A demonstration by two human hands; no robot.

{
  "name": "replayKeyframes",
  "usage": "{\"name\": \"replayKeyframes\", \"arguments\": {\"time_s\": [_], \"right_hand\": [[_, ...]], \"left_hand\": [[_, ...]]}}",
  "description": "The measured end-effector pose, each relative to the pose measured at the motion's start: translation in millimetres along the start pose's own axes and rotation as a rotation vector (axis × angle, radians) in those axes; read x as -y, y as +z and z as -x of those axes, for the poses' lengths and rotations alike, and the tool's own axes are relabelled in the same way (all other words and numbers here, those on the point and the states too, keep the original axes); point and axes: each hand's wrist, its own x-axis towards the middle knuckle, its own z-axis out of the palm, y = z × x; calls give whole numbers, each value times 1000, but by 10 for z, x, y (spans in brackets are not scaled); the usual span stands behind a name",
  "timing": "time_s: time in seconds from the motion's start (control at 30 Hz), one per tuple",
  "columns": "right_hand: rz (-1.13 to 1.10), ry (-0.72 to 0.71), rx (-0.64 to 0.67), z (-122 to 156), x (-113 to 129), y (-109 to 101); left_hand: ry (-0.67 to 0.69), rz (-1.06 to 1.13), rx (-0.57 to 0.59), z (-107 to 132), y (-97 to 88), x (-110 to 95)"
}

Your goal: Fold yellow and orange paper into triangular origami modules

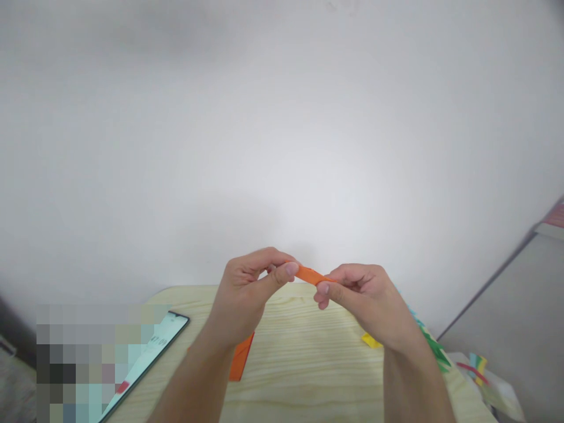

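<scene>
Both my hands are raised above a light wooden table (304,352), in front of a white wall. Between them is a narrow folded orange paper strip (309,274). My left hand (249,291) pinches its left end with thumb and fingers closed. My right hand (363,294) pinches its right end the same way. The strip slopes slightly down to the right. Part of the strip is hidden inside each pinch.
An orange paper piece (241,358) lies on the table under my left forearm. A yellow paper piece (371,340) and green paper pieces (436,349) lie at the right. A tablet or phone (147,358) lies at the left edge. Coloured strips (476,365) lie off the table's right corner.
</scene>
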Motion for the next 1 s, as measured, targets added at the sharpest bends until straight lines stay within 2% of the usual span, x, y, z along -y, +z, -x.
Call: {"name": "replayKeyframes", "arguments": {"time_s": [0.43,0.73,1.0], "right_hand": [[40,-24,-84,1,-15,-39],[130,-53,-221,-29,-20,-13],[169,-62,-266,-56,-32,9]], "left_hand": [[20,-52,-33,-13,-32,28],[17,-19,-79,-7,14,94],[209,-296,-104,16,43,56]]}}
